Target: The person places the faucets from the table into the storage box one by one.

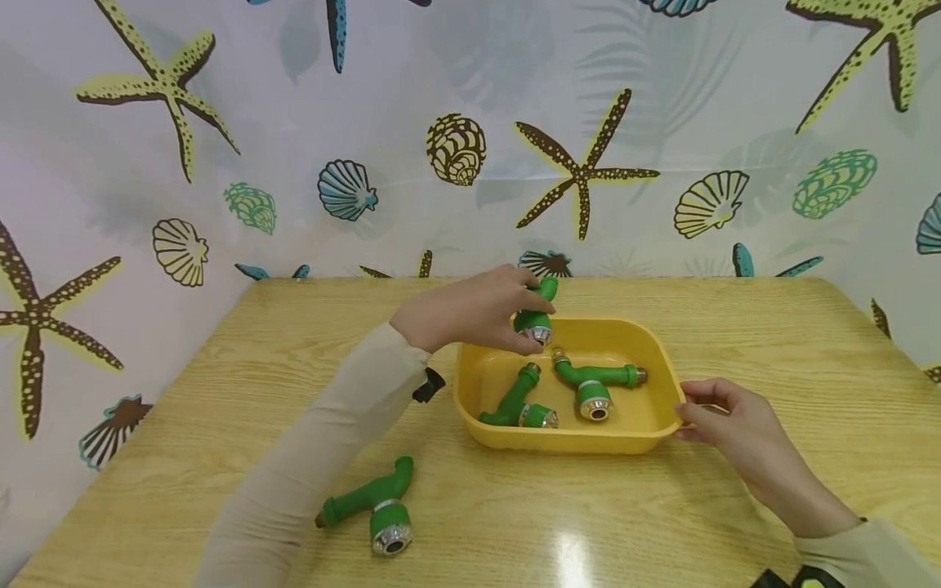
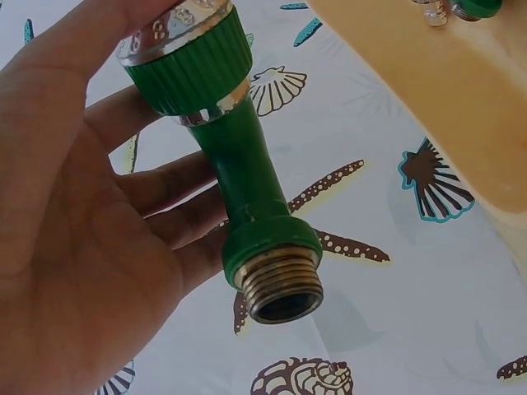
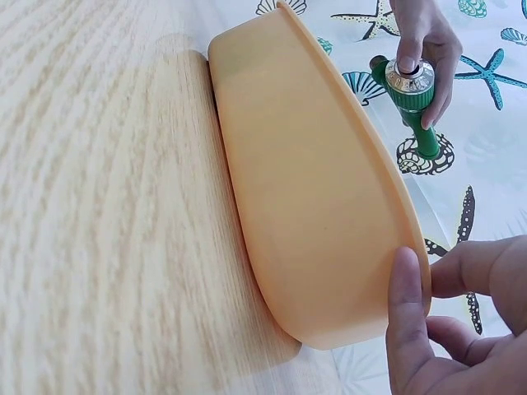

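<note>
My left hand (image 1: pixel 488 309) grips a green tap (image 2: pixel 251 164) with a chrome cap, over the back left rim of a yellow basin (image 1: pixel 566 442). In the left wrist view, the tap's threaded metal end points toward the camera, with the thumb at the chrome cap and the fingers behind the green body. At the basin's right end, my right hand (image 1: pixel 742 433) pinches the rim between thumb and fingers. Inside the basin lie two similar taps, a left one (image 1: pixel 507 406) and a right one (image 1: pixel 599 376).
Another green tap (image 1: pixel 371 495) lies on the wooden table (image 1: pixel 662 523), left of the basin and beside my left sleeve (image 1: pixel 316 441). Behind the table hangs a cloth (image 1: pixel 412 73) printed with starfish and shells.
</note>
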The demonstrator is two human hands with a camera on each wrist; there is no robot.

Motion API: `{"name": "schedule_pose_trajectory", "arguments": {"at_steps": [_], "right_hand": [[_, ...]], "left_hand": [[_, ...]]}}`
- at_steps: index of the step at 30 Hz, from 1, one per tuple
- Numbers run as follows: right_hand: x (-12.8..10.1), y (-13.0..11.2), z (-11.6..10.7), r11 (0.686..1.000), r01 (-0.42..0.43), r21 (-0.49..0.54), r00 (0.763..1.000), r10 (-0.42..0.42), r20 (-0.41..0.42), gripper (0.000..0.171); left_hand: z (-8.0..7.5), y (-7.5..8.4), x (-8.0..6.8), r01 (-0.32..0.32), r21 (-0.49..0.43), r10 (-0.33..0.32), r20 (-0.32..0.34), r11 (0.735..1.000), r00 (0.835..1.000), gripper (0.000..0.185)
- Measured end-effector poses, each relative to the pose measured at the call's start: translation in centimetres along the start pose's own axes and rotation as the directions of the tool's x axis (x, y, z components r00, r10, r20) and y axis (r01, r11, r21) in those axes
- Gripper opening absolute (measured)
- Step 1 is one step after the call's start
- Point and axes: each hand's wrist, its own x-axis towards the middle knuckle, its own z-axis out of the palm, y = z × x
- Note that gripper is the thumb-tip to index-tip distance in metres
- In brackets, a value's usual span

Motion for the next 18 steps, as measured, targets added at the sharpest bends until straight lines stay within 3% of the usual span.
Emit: {"name": "schedule_pose_trajectory", "arguments": {"at_steps": [18], "right_hand": [[0.0,0.1,-0.1,1.0,0.011,0.007,1.0,-0.011,-0.001,0.041]], "left_hand": [[-0.3,0.9,1.2,-0.01,0.033,0.009,0.052,0.999,0.999,0.046]]}}
